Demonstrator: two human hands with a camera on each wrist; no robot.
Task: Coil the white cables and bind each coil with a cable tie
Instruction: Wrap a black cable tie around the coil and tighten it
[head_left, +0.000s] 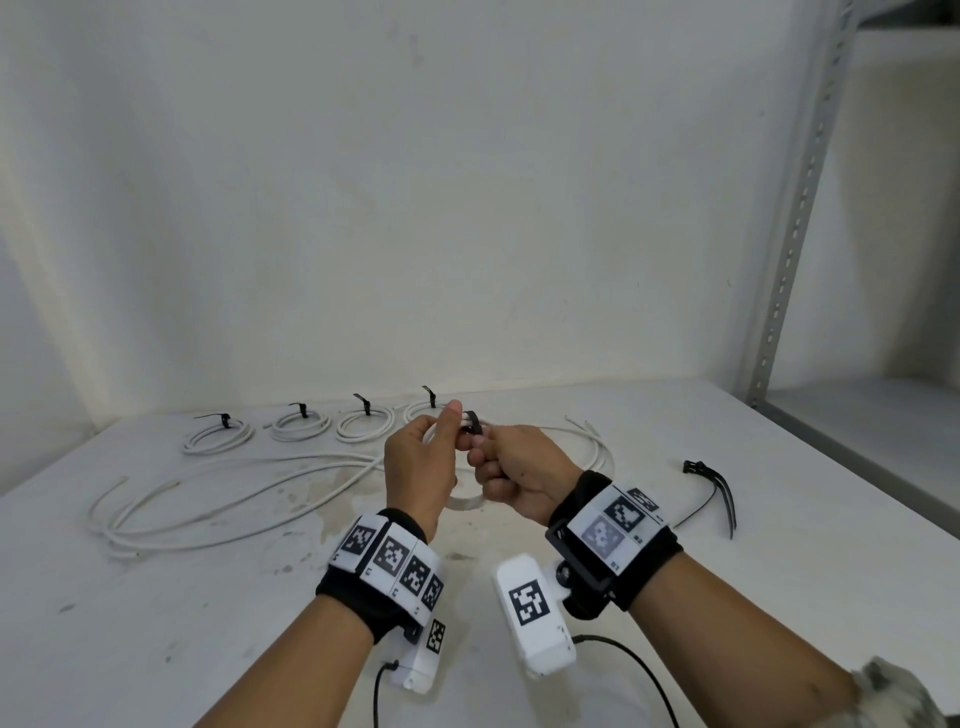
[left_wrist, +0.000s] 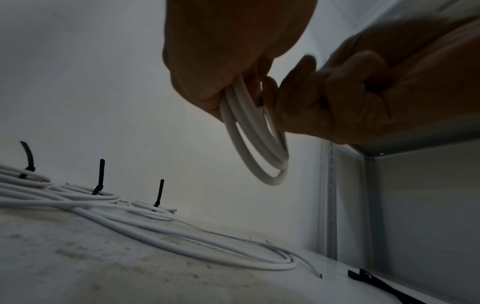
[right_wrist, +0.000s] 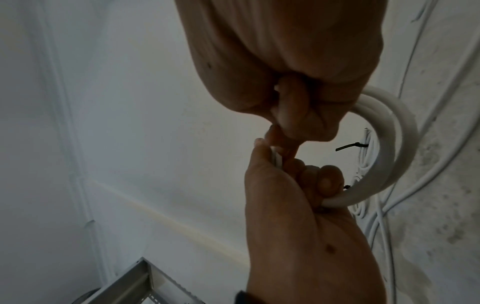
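Above the table's middle, my left hand (head_left: 451, 434) grips a small white cable coil (head_left: 467, 501), whose loops hang below the fingers (left_wrist: 257, 139). My right hand (head_left: 480, 444) meets it from the right and pinches a black cable tie (head_left: 471, 420) at the top of the coil. Most of the tie is hidden between the fingers. In the right wrist view the coil (right_wrist: 389, 144) curves from my right hand (right_wrist: 285, 123) down to the left hand (right_wrist: 298, 205).
Several bound coils (head_left: 301, 427) with upright black tie tails lie in a row by the wall. Loose white cables (head_left: 208, 499) sprawl across the left and middle of the table. Spare black ties (head_left: 711, 483) lie at the right. A metal shelf upright (head_left: 800, 208) stands at the far right.
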